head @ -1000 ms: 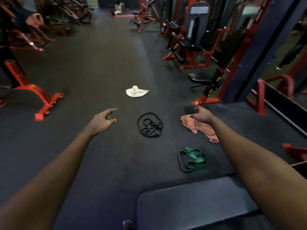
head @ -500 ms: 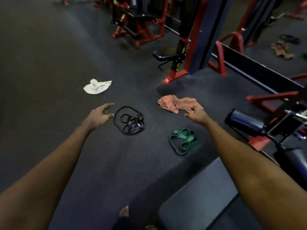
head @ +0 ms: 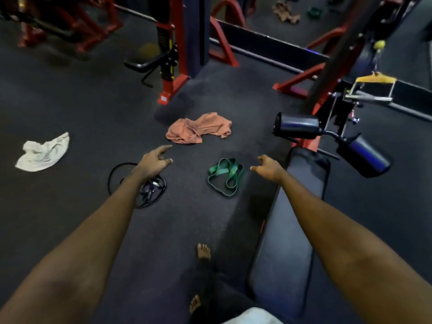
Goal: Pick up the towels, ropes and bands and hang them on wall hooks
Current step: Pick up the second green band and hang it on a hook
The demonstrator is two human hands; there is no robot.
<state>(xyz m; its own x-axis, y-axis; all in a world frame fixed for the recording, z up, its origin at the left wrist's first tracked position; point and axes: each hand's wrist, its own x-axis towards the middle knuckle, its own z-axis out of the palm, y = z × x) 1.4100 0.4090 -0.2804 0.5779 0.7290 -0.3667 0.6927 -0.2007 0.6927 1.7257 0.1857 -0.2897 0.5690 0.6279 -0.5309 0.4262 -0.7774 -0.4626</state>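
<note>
An orange towel (head: 198, 130) lies crumpled on the dark gym floor ahead. A green band (head: 225, 176) lies coiled just in front of it, to the right. A black rope (head: 149, 191) is coiled on the floor under my left forearm, partly hidden by it. Far left lies a white towel (head: 43, 153). My left hand (head: 153, 161) hovers with loose fingers, holding nothing, between the rope and the orange towel. My right hand (head: 267, 169) hangs empty with relaxed fingers, just right of the green band.
A padded bench (head: 287, 249) runs along my right side, with black roller pads (head: 297, 126) at its far end. Red machine frames (head: 173, 85) stand beyond the orange towel. A low mirror (head: 268, 17) lines the wall behind. My bare feet (head: 203, 251) show below.
The view has swung right and tilted down, so the items sit closer. My right hand has come off the orange towel's edge and now hovers beside the green band; my left hand passed over the rope.
</note>
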